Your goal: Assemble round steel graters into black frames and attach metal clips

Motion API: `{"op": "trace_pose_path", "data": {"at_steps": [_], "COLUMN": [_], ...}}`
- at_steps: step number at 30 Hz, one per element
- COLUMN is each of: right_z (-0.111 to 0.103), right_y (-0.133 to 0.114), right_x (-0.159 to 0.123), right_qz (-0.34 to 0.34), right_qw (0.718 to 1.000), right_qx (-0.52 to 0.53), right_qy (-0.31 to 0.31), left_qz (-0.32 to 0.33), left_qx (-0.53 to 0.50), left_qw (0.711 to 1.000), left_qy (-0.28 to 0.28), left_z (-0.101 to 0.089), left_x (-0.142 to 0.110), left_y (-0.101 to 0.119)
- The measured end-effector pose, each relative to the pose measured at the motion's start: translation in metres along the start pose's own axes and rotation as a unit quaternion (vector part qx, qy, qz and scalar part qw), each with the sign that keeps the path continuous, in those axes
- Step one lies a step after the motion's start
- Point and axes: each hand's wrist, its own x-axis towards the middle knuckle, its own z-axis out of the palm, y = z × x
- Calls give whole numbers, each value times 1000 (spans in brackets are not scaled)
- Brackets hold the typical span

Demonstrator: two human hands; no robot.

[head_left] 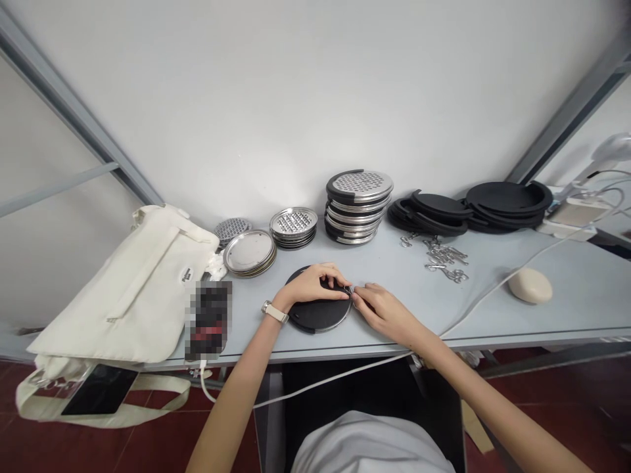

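Note:
A round black disc with a silver metal rim [319, 316] lies flat near the table's front edge. My left hand [311, 284] rests over it, its thumb and curled fingers closed at the disc's right edge. A small metal piece shows between those fingertips, too small to make out fully. From the right, my right hand [387, 310] meets the same spot, thumb and forefinger pinched together at the rim. What sits in that pinch is hidden. Behind the hands lies a loose pile of small metal clasps [446, 255].
Along the wall stand a tall stack of grater discs [359, 197], smaller grater plates [294, 222], plain metal discs [250, 251] and black round holders [507, 200]. A white bag [123, 289] and a blurred phone [210, 322] are left. A white cable [493, 292] passes a cream mouse [531, 286].

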Motion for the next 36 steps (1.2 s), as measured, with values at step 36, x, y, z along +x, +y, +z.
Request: {"op": "trace_pose_path", "data": {"at_steps": [36], "right_z": [1], "right_y": [-5], "right_x": [0], "right_qz": [10], "right_qw": [999], "right_qx": [-29], "right_qy": [23], "left_qz": [3], "left_qx": [1], "left_qw": [1000], "left_qy": [-1], "left_z": [-1], "left_x": [-1], "left_y": [1]}}
